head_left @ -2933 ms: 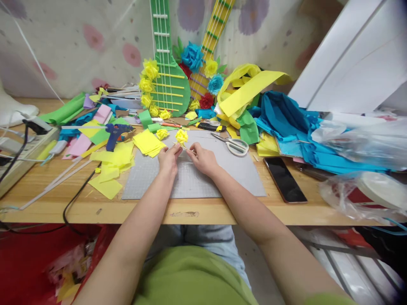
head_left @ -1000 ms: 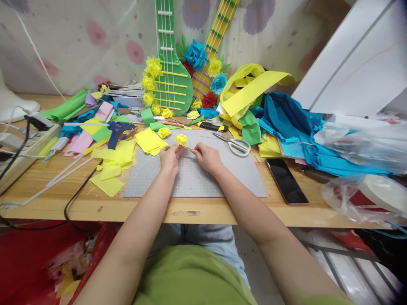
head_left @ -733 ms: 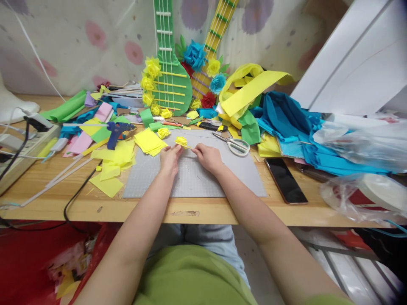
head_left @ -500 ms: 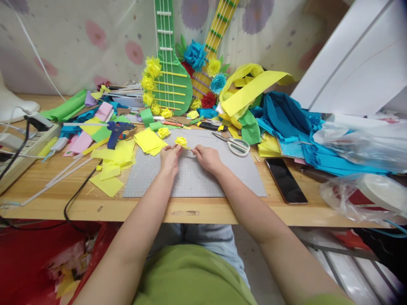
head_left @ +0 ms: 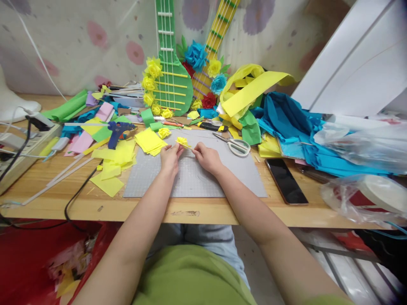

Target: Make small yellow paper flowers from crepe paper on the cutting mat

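I have one small, ruffled yellow paper flower point(head_left: 182, 140) held above the grey mat point(head_left: 197, 182), toward the mat's far edge. From it I can follow a thin, pale stem point(head_left: 188, 147) slanting right and toward the near edge, spanning from the left hand point(head_left: 170, 157) to the right hand's point(head_left: 206, 156) fingertips. The finer folds are too small for me to read.

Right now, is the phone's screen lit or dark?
Dark: the phone lies face up on the table, right of the grey mat, its glass black with nothing lit.
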